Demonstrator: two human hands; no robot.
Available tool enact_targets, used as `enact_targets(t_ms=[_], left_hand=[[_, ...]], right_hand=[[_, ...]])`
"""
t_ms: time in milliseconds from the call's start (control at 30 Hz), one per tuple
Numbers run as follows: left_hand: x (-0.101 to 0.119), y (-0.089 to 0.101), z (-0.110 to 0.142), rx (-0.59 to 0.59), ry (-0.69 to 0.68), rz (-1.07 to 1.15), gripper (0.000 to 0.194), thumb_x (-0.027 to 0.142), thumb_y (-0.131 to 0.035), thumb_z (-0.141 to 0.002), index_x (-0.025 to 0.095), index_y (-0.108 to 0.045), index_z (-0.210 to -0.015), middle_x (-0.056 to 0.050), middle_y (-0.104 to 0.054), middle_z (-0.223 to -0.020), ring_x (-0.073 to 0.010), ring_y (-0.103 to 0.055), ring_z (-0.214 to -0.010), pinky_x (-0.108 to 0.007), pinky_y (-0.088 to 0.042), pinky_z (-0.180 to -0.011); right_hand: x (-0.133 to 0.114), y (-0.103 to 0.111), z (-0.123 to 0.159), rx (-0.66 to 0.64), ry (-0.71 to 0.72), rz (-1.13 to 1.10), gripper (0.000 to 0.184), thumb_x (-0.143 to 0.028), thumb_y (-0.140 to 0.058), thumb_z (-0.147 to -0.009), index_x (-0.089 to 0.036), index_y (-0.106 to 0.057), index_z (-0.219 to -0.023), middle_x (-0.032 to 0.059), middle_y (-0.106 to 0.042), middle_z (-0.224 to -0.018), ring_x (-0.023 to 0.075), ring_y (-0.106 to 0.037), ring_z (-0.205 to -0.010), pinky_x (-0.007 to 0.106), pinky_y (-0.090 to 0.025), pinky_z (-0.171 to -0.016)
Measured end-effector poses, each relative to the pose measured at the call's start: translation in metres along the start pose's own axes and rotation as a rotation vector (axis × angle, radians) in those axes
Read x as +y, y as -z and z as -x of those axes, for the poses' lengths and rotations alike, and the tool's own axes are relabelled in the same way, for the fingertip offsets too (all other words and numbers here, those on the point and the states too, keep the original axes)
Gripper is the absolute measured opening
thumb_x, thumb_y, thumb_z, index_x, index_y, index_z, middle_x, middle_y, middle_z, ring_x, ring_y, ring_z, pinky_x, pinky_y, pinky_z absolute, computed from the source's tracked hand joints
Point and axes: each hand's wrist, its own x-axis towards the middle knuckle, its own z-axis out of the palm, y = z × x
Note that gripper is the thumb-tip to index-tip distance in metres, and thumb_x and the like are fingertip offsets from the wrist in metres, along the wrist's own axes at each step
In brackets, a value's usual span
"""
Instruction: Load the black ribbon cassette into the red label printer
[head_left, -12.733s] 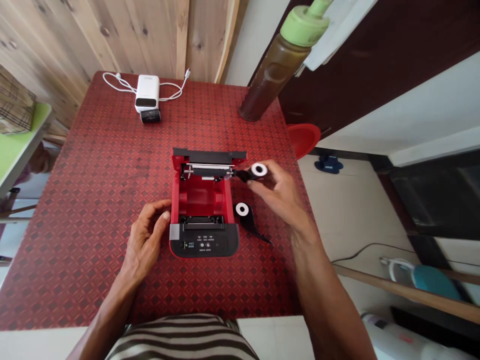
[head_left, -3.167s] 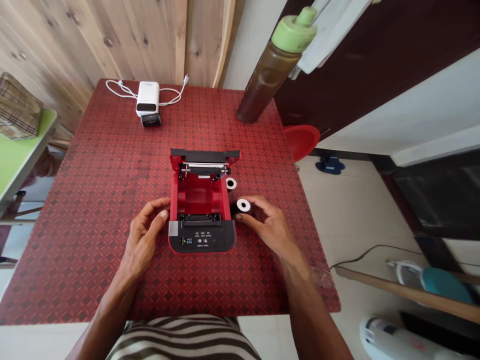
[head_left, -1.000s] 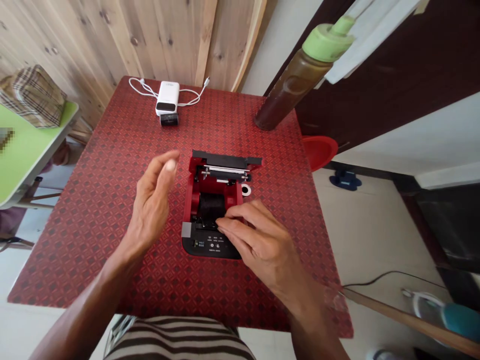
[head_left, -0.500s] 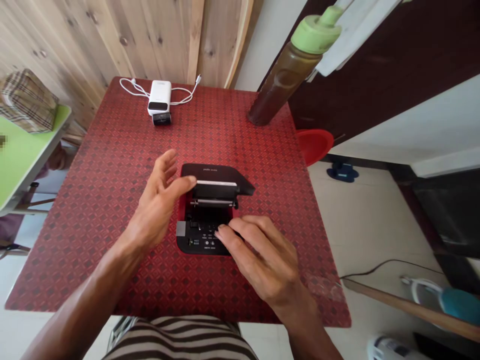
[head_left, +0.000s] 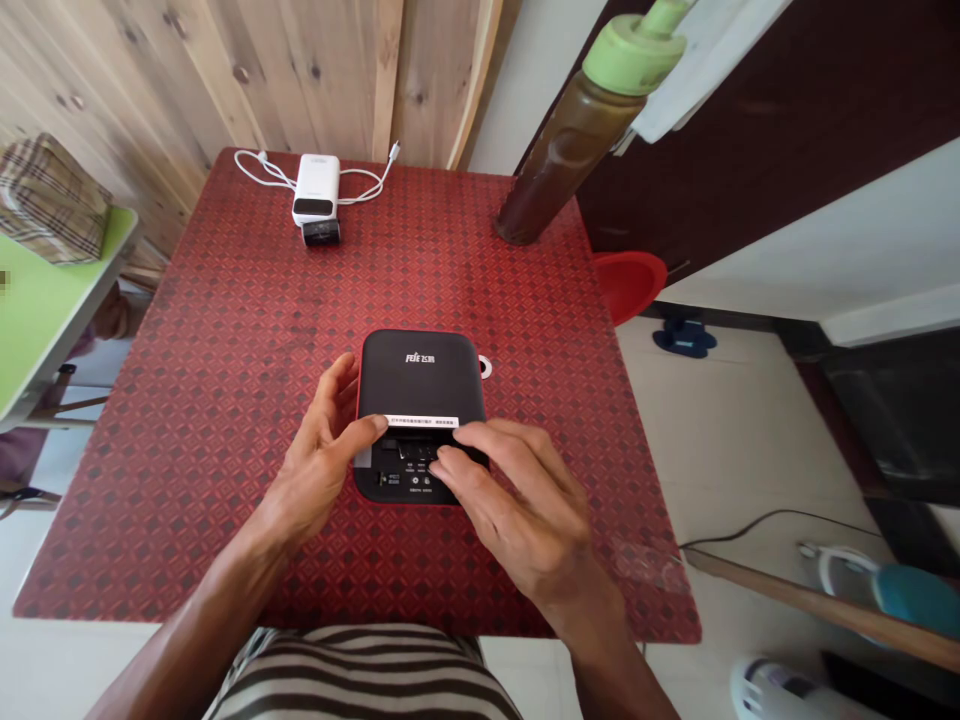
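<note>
A small black and red printer (head_left: 420,385) sits in the middle of the red patterned table (head_left: 225,400), its black lid down. My left hand (head_left: 322,465) rests against the printer's left side with the thumb pressing on the lid's front edge. My right hand (head_left: 517,505) lies over the front right corner, fingertips at the slot by the control panel. A white roll core (head_left: 485,367) peeks out behind the printer's right side.
A white power bank (head_left: 315,190) with a white cable and a small black device lie at the table's far edge. A tall brown bottle with a green cap (head_left: 577,120) stands at the far right corner. A green side table (head_left: 45,310) is at left.
The printer's lid has swung down from open to closed under my left hand. A black roll went into the bay before that. My right hand stays at the front.
</note>
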Motion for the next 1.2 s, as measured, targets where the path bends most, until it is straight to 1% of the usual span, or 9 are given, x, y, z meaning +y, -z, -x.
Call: enact_targets(t_ms=[100, 267, 500, 667, 767, 867, 1000, 1067, 1200], left_hand=[[-0.002, -0.001, 0.001, 0.004, -0.013, 0.011, 0.074, 0.037, -0.083, -0.094, 0.031, -0.057, -0.163, -0.01, -0.051, -0.186, -0.0374, -0.045, -0.175, -0.057, -0.041, -0.143], [-0.003, -0.002, 0.004, 0.009, -0.032, 0.018, 0.074, 0.037, -0.082, -0.095, 0.031, -0.057, -0.164, -0.01, -0.051, -0.186, -0.0368, -0.045, -0.175, -0.056, -0.04, -0.144], [-0.009, -0.005, 0.003, 0.045, -0.031, 0.003, 0.075, 0.039, -0.082, -0.095, 0.029, -0.056, -0.165, -0.012, -0.055, -0.182, -0.0374, -0.052, -0.17, -0.055, -0.047, -0.138], [-0.022, 0.01, 0.015, 0.083, -0.016, 0.003, 0.071, 0.051, -0.085, -0.1, 0.031, -0.061, -0.164, -0.012, -0.06, -0.179, -0.0378, -0.057, -0.166, -0.053, -0.05, -0.135], [-0.03, 0.021, 0.025, 0.012, -0.058, 0.023, 0.058, 0.051, -0.078, -0.108, 0.032, -0.067, -0.162, -0.009, -0.064, -0.176, -0.0367, -0.059, -0.164, -0.051, -0.051, -0.134], [-0.032, 0.024, 0.029, -0.021, -0.083, -0.007, 0.059, 0.047, -0.08, -0.107, 0.033, -0.067, -0.163, -0.009, -0.069, -0.171, -0.0365, -0.065, -0.158, -0.049, -0.058, -0.125], [-0.023, 0.017, 0.028, 0.031, -0.086, -0.099, 0.06, 0.047, -0.081, -0.102, 0.028, -0.069, -0.158, -0.012, -0.075, -0.161, -0.0396, -0.071, -0.15, -0.052, -0.064, -0.116], [-0.018, 0.015, 0.028, 0.04, -0.071, -0.126, 0.06, 0.046, -0.08, -0.102, 0.028, -0.069, -0.158, -0.013, -0.076, -0.161, -0.04, -0.071, -0.15, -0.052, -0.063, -0.117], [-0.016, 0.016, 0.03, 0.029, -0.056, -0.114, 0.063, 0.045, -0.079, -0.103, 0.029, -0.068, -0.162, -0.011, -0.072, -0.167, -0.0395, -0.067, -0.156, -0.053, -0.059, -0.124]], right_hand=[[-0.001, 0.0, 0.0, -0.023, -0.055, 0.003, 0.028, -0.009, -0.075, -0.11, -0.025, -0.072, -0.133, 0.0116, -0.089, -0.131, 0.0303, -0.084, -0.122, 0.049, -0.067, -0.101], [-0.005, 0.001, 0.003, -0.075, -0.111, 0.008, 0.041, -0.016, -0.072, -0.114, -0.022, -0.063, -0.153, 0.0109, -0.091, -0.127, 0.0294, -0.085, -0.122, 0.048, -0.062, -0.106], [-0.004, -0.001, 0.011, -0.079, -0.174, -0.07, 0.048, -0.021, -0.073, -0.114, -0.022, -0.061, -0.16, 0.0137, -0.088, -0.133, 0.0308, -0.084, -0.126, 0.05, -0.067, -0.107], [-0.003, -0.003, 0.027, 0.068, -0.23, -0.189, 0.057, -0.017, -0.075, -0.109, -0.024, -0.063, -0.163, 0.0147, -0.084, -0.143, 0.0333, -0.079, -0.136, 0.054, -0.069, -0.112], [-0.003, -0.013, 0.045, 0.193, -0.372, -0.201, 0.052, -0.028, -0.074, -0.111, -0.024, -0.065, -0.162, 0.0164, -0.082, -0.145, 0.0342, -0.081, -0.132, 0.053, -0.071, -0.107], [-0.003, -0.03, 0.063, 0.152, -0.488, -0.208, 0.054, -0.052, -0.057, -0.119, -0.023, -0.062, -0.164, 0.0184, -0.081, -0.143, 0.0351, -0.083, -0.127, 0.052, -0.072, -0.101], [-0.005, -0.055, 0.077, 0.103, -0.483, -0.282, 0.075, -0.075, -0.031, -0.12, -0.022, -0.055, -0.168, 0.0204, -0.078, -0.142, 0.0369, -0.083, -0.124, 0.054, -0.072, -0.098], [-0.008, -0.063, 0.08, 0.123, -0.459, -0.275, 0.079, -0.079, -0.036, -0.118, -0.022, -0.052, -0.17, 0.0219, -0.076, -0.144, 0.0387, -0.081, -0.127, 0.057, -0.071, -0.101], [-0.012, -0.068, 0.08, 0.072, -0.47, -0.235, 0.071, -0.068, -0.05, -0.118, -0.022, -0.047, -0.172, 0.022, -0.073, -0.144, 0.0396, -0.078, -0.13, 0.059, -0.07, -0.101]])
